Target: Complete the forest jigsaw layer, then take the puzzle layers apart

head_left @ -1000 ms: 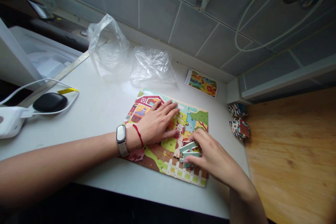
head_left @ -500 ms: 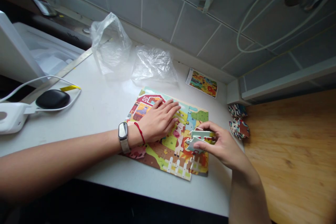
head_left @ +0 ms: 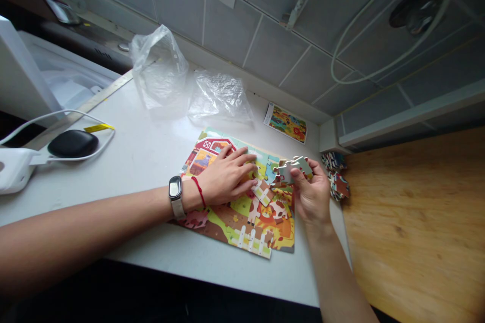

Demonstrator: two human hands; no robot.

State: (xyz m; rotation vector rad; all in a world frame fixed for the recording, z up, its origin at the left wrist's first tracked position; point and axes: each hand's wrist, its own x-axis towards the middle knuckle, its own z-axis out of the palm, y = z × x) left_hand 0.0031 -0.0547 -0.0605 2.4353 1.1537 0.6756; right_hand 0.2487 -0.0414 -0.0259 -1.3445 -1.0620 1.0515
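A farm-themed jigsaw puzzle (head_left: pixel 242 222) lies on the white counter, partly hidden by my hands. My left hand (head_left: pixel 227 174) rests flat on its upper middle, fingers spread. At the puzzle's right side, my right hand (head_left: pixel 312 186) grips several puzzle pieces (head_left: pixel 295 167) between thumb and fingers, with grey backs showing. Loose pieces lie on top of the puzzle, among them one with a white fence (head_left: pixel 262 192) beside my left fingertips.
A picture card (head_left: pixel 287 122) lies behind the puzzle. Two piles of pieces (head_left: pixel 339 185) sit at the right counter edge. Clear plastic bags (head_left: pixel 221 96) are at the back, a black oval object (head_left: pixel 73 143) and white cable at left. A wooden surface (head_left: pixel 413 212) is at right.
My right hand has moved up and turned, still holding pieces. Loose pieces now show on the puzzle's right half. My left hand stays almost in place. The view has shifted slightly.
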